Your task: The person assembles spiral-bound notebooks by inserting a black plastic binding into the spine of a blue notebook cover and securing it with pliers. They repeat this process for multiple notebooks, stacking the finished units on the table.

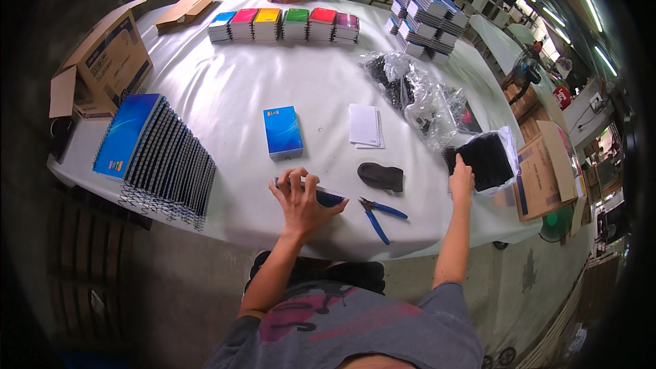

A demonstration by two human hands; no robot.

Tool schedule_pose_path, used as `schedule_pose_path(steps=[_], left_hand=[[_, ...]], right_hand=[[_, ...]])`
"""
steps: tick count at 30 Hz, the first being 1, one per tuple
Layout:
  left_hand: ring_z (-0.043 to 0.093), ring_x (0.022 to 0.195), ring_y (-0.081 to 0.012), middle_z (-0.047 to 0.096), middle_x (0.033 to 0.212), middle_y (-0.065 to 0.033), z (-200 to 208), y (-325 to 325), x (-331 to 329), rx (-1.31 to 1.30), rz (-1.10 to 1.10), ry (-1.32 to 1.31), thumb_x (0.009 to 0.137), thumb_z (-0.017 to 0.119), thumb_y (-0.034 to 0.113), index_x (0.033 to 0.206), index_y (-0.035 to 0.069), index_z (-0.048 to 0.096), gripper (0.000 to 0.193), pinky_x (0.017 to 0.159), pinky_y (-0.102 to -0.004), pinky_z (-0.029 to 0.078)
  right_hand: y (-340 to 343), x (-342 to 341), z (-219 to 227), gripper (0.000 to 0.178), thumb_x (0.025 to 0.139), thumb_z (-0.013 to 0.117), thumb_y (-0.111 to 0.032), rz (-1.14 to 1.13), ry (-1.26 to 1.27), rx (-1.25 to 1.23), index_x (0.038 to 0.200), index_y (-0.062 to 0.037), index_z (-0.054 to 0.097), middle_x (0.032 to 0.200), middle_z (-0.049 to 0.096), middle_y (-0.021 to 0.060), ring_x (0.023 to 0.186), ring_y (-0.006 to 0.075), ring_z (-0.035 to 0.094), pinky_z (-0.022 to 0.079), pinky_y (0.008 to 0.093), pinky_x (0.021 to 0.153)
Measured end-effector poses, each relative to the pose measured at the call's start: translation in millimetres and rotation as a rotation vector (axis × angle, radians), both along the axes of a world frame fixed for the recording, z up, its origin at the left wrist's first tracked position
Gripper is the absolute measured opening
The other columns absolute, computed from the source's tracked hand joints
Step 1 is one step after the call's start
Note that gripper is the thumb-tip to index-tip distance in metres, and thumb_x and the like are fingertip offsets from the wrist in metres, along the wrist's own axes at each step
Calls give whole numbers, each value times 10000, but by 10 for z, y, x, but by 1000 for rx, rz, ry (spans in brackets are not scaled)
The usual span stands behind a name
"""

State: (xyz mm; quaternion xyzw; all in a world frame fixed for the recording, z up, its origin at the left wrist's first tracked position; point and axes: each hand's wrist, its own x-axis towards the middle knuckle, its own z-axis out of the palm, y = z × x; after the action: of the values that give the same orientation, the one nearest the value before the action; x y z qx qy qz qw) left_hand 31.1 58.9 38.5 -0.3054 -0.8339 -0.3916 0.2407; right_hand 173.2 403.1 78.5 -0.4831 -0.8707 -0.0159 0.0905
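My left hand (299, 199) curls its fingers and thumb around a dark blue notebook (331, 198) at the table's near edge; the hand hides much of it. Off to the right, my right hand (462, 178) reaches to a bundle of black binding coils (486, 161) in a white plastic wrapping. Its fingertips touch the bundle's left side, and what they pinch, if anything, is too small to make out. A blue-covered notebook stack (283, 131) lies just beyond my left hand. Between my hands are blue-handled cutters (384, 213) and a black cloth pouch (380, 176).
Tall spiral notebook stack (154, 147) at left; white spiral pads (366, 126) mid-table. Coloured notebook piles (281, 25) line the far side, where a person holds a purple one. Clear plastic (427, 106), more notebooks (425, 20) and cardboard boxes (113, 61) also stand around.
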Motion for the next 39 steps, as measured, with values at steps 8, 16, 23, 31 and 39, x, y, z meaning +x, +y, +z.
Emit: schedule_pose_path(steps=[8,16,23,31,39], left_hand=[[385,1039,-311,474,943,-71,-123,1,-28,-136,15,113,513,796,476,797,100,519,547,869,-666,222],[377,1021,-305,487,1041,-46,-103,-108,44,-57,27,186,536,779,483,747,104,531,500,844,-547,269],[373,1060,-295,483,1130,-41,-145,-119,17,-81,65,158,533,777,497,733,127,515,496,860,-550,257],[369,1100,-284,475,1057,-31,-183,-90,36,-20,56,183,555,785,478,803,162,533,474,862,-548,248],[383,1086,-279,460,1003,-39,-210,-119,24,-82,50,169,567,780,506,816,166,539,486,882,-537,228]], right_hand=[[-561,6,375,604,832,491,-36,237,290,-193,1385,-181,298,1099,486,220,1011,394,514,412,441,887],[-1962,-337,255,206,861,586,-74,865,507,-802,1055,-61,657,791,604,80,679,145,528,421,255,617],[-1770,-447,98,138,852,578,-107,716,495,-278,954,-77,665,899,638,112,766,304,618,464,385,658],[-187,-12,-152,235,889,532,-125,245,306,-16,1092,-66,637,840,660,156,712,306,618,467,373,675],[-1156,-351,350,198,819,631,-80,668,607,-440,1007,-93,691,828,633,109,708,217,585,464,314,672]])
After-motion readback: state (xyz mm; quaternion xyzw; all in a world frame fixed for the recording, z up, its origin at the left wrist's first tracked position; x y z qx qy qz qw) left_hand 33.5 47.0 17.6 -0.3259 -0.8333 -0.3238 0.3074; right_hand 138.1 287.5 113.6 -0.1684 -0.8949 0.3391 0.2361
